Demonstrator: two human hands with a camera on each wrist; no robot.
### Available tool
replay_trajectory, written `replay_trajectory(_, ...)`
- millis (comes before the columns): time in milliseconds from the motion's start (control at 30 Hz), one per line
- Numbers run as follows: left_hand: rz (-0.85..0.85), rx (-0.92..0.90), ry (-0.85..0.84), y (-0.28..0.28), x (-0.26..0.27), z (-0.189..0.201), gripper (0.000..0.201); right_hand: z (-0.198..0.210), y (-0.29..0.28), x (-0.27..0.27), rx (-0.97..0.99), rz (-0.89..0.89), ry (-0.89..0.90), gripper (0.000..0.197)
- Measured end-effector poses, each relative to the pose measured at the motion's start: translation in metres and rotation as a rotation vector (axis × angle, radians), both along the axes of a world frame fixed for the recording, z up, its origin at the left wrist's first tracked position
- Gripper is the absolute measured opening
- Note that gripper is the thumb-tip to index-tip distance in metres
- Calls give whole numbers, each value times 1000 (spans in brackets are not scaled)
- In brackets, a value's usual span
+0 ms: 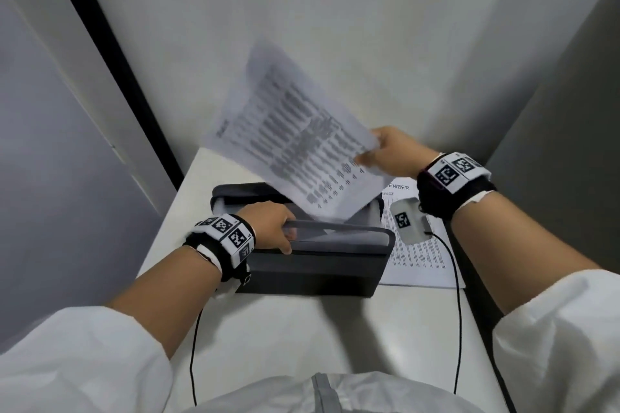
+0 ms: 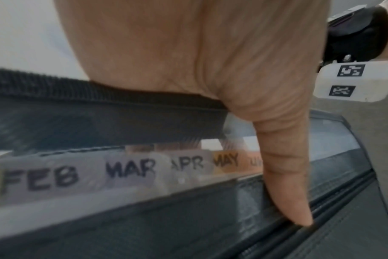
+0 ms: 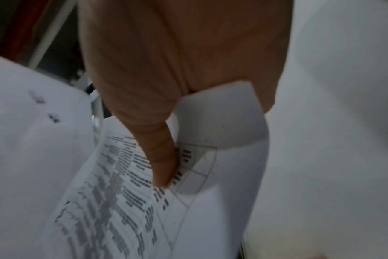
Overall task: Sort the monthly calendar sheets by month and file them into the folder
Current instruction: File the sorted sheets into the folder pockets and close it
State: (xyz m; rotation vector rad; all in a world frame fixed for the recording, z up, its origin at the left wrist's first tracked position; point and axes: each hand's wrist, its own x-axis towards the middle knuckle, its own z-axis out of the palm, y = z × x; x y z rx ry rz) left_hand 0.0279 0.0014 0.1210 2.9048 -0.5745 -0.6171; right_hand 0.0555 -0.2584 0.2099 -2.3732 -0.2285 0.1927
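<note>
A dark grey expanding folder (image 1: 312,261) stands open on the white table (image 1: 288,329). My left hand (image 1: 271,225) grips its front flap at the left, thumb on the outside (image 2: 295,201). Month tabs FEB, MAR, APR, MAY (image 2: 131,170) show inside in the left wrist view. My right hand (image 1: 385,151) pinches a printed calendar sheet (image 1: 295,134) by its right edge, held tilted in the air above the folder's open top. In the right wrist view the thumb (image 3: 164,168) presses on the sheet (image 3: 126,201).
A stack of further calendar sheets (image 1: 419,255) lies on the table right of the folder, partly under my right wrist. Walls close in behind and on both sides. Two black cables (image 1: 458,312) hang from my wrists across the table's near edge.
</note>
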Motion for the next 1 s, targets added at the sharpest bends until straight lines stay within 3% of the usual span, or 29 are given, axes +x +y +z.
replay_trajectory(100,-50,2,13,0,-1,0,30,-3,9,3,-206,99,19,28)
replay_trajectory(200,-78,4,8,3,0,-1,56,-1,13,7,-426,134,-6,7)
replay_trajectory(267,-45,13,24,9,1,-1,71,-1,15,10,-501,167,-13,11)
replay_trajectory(500,133,169,-1,36,5,0,74,-9,40,12,-676,266,-41,10)
replay_trajectory(667,74,243,-78,35,0,-7,86,-24,71,4,-890,459,75,25)
replay_trajectory(833,-16,216,-97,41,-11,-9,72,-39,108,6,-1118,621,176,23)
replay_trajectory(1000,-41,224,-213,48,-19,-7,73,-51,130,11,-1169,649,177,14)
